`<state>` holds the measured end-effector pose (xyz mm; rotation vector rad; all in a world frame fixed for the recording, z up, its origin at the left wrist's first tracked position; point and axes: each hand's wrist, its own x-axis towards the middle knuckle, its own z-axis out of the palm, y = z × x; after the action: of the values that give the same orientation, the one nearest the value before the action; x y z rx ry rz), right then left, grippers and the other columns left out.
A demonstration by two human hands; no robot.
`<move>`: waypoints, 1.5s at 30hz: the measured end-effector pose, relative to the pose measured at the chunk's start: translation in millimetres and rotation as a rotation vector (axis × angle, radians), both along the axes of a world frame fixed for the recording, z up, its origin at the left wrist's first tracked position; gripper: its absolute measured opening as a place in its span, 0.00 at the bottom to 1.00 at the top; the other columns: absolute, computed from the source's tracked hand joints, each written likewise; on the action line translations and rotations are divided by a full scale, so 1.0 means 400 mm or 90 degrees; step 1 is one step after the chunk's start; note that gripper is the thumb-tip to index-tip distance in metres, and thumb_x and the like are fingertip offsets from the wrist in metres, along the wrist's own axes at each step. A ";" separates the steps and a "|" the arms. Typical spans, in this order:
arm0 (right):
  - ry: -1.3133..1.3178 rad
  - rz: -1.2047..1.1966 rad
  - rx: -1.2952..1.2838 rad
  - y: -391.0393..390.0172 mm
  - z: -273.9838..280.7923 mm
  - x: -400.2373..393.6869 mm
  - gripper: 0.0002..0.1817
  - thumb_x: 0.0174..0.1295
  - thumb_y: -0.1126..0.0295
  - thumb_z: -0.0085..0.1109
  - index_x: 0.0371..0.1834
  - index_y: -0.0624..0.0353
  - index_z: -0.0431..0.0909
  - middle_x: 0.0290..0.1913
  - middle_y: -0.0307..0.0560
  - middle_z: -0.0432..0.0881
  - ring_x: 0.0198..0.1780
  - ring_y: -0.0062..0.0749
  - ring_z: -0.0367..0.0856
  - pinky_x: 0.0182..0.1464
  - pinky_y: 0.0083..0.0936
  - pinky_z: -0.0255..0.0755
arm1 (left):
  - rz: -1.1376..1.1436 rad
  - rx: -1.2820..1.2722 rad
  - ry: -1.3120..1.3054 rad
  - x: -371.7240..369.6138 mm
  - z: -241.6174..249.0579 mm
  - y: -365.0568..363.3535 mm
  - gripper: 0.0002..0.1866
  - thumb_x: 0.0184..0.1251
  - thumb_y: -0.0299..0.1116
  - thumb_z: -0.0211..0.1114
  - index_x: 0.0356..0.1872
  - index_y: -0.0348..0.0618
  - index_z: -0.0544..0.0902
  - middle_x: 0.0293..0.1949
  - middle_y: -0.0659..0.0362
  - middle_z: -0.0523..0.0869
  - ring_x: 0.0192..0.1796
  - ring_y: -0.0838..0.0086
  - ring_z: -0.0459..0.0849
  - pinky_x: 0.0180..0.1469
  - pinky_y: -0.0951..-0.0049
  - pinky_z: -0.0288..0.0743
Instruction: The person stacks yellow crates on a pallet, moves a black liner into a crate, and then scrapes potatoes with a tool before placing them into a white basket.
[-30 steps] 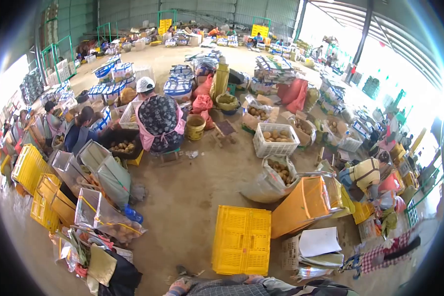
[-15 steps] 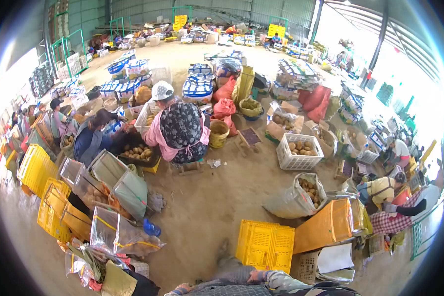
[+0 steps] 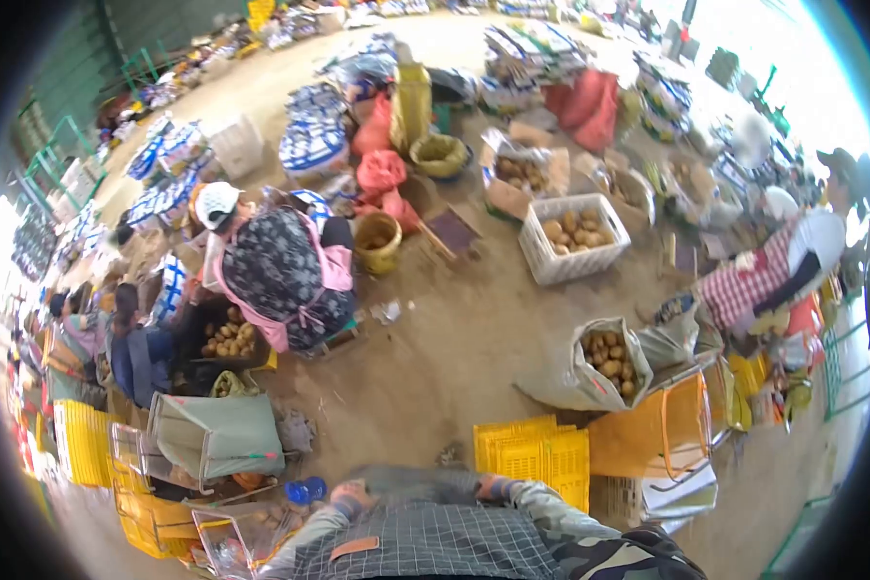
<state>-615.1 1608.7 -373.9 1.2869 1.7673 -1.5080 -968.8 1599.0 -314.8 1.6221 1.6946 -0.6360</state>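
My left hand (image 3: 353, 495) is low in the view, at the left edge of dark grey cloth (image 3: 420, 478) over my lap. At the cloth's right edge is my right hand (image 3: 494, 488), close to the stacked yellow plastic crates (image 3: 536, 454). Both hands are small and partly hidden by my sleeves and the cloth, so their grip cannot be made out. A checked dark apron (image 3: 425, 541) covers my front. A blue plastic object (image 3: 305, 490) lies on the floor left of my left hand.
An open sack of potatoes (image 3: 609, 362) and a white crate of potatoes (image 3: 572, 239) stand ahead right. A person in a dark floral top (image 3: 285, 271) sits ahead left by a dark tub of potatoes (image 3: 227, 338). An orange-covered frame (image 3: 652, 425) is at right.
My view has tipped down and shifted, so more of my apron and both forearms show. My left hand has come further into view. A person at right now stands more upright.
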 end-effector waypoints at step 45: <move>0.040 -0.230 0.115 1.377 -0.241 0.807 0.23 0.63 0.56 0.42 0.49 0.58 0.80 0.54 0.62 0.77 0.58 0.52 0.75 0.60 0.40 0.69 | -0.150 -0.025 -0.151 0.845 0.038 1.868 0.31 0.63 0.61 0.51 0.58 0.51 0.78 0.61 0.49 0.75 0.64 0.58 0.72 0.66 0.62 0.62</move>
<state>-292.4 2159.5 -470.4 1.7436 1.8147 -1.6199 -630.6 2346.2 -299.7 1.8078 1.3260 -0.5603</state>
